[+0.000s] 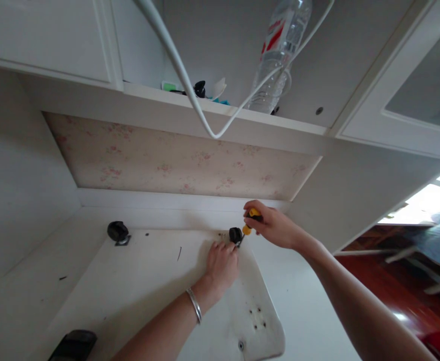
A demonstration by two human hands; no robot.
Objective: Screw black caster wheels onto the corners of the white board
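Note:
My right hand (270, 224) is closed round the handle of a yellow and black screwdriver (247, 229). The screwdriver's shaft slants down to the mounting plate of a black caster wheel (235, 234) at the far edge of a white board (148, 281). Bent and close together, the fingers of my left hand (222, 263) press at the base of that caster; the fingertips are partly hidden. A second black caster wheel (118, 231) stands at the board's far left corner. Screw holes (257, 318) mark the board's near right corner.
Above hangs a white cable (208, 128) in front of a shelf (160, 96) holding a plastic bottle (270, 70) and small items. A black object (75, 345) lies lower left. Small dark bits, one of them thin (179, 253), lie about. White cabinet walls enclose the board.

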